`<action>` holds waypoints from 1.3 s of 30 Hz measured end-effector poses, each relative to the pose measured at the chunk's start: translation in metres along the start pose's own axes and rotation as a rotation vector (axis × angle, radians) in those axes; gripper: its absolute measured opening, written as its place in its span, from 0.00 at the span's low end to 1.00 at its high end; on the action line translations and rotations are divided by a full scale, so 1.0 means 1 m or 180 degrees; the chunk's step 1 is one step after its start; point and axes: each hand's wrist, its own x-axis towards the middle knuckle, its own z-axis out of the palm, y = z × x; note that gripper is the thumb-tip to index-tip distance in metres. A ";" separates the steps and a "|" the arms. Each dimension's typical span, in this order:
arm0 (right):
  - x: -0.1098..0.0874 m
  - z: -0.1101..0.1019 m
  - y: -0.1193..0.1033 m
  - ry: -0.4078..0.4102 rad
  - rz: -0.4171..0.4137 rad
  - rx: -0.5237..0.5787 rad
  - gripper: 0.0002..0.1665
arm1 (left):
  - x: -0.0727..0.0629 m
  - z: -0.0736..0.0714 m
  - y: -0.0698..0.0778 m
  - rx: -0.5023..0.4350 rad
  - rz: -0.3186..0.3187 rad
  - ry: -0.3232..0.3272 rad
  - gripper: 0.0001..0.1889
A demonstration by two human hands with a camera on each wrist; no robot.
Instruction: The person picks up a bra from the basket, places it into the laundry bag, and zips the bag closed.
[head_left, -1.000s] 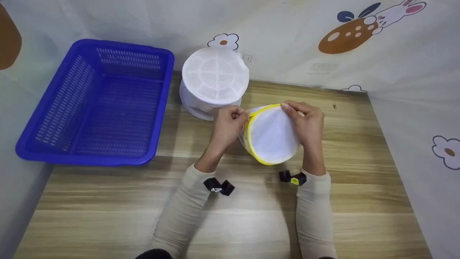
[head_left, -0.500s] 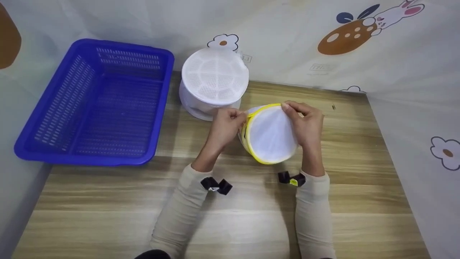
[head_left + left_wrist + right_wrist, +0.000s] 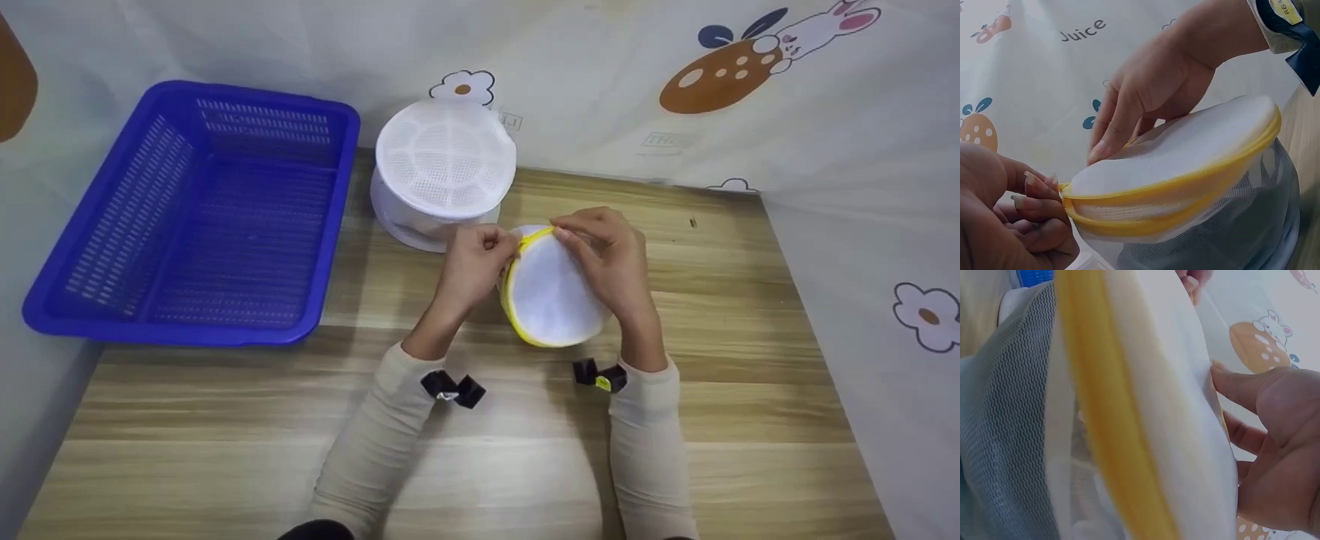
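A mesh laundry bag (image 3: pixel 559 292) with a round white lid and yellow zipper edging stands tilted between both hands. My left hand (image 3: pixel 471 262) pinches the yellow edging at the bag's far left corner; the zipper pull itself is hard to make out. With thumb and fingers, my right hand (image 3: pixel 609 259) holds the lid's far rim, a short way right of the left hand. In the left wrist view, two yellow zipper bands (image 3: pixel 1185 185) run apart along the near side, above a grey mesh wall (image 3: pixel 1224 219).
Behind the left hand, against the wall sheet, stands a white round mesh bag (image 3: pixel 448 161). A blue plastic basket (image 3: pixel 326 247) with slotted sides sits at the left. The wood-grain table (image 3: pixel 750 420) meets printed sheets (image 3: pixel 585 90) at the back and sides.
My right hand has slid left along the rim, closer to the left hand. The lid has turned and narrowed in view, shifting slightly left. My left hand stays nearly in place.
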 end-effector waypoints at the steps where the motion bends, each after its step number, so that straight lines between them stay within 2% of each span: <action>1: 0.000 0.002 -0.001 -0.0051 -0.0048 -0.0018 0.07 | 0.000 0.000 0.000 0.0022 0.0005 -0.0003 0.13; 5: -0.001 0.006 -0.004 -0.0201 -0.0118 -0.0110 0.07 | -0.001 -0.001 0.000 0.0106 0.0041 0.0001 0.13; 9: -0.001 0.008 -0.004 -0.0203 -0.0130 -0.0113 0.06 | -0.001 -0.001 -0.001 0.0143 0.0098 0.0017 0.12; 15: 0.000 0.010 -0.002 -0.0024 -0.0198 -0.0007 0.05 | -0.002 -0.001 -0.001 0.0169 0.0151 0.0046 0.12; 20: 0.002 0.008 -0.003 0.0150 -0.0248 -0.0116 0.03 | -0.002 0.001 -0.001 0.0119 0.0175 0.0067 0.12; 24: 0.002 0.002 -0.022 0.0199 -0.0171 -0.0135 0.02 | -0.003 0.002 -0.001 0.0012 0.0154 0.0068 0.12; 27: 0.001 0.000 -0.019 0.0203 -0.0122 -0.0068 0.03 | -0.003 0.002 0.000 -0.0009 0.0146 0.0050 0.11; 31: 0.001 0.002 0.003 0.0255 -0.0130 -0.0031 0.05 | -0.003 0.002 0.001 0.0009 0.0123 0.0035 0.11; 39: 0.000 0.002 0.004 0.0285 -0.0081 0.0001 0.05 | -0.003 0.002 0.002 0.0019 0.0140 0.0013 0.11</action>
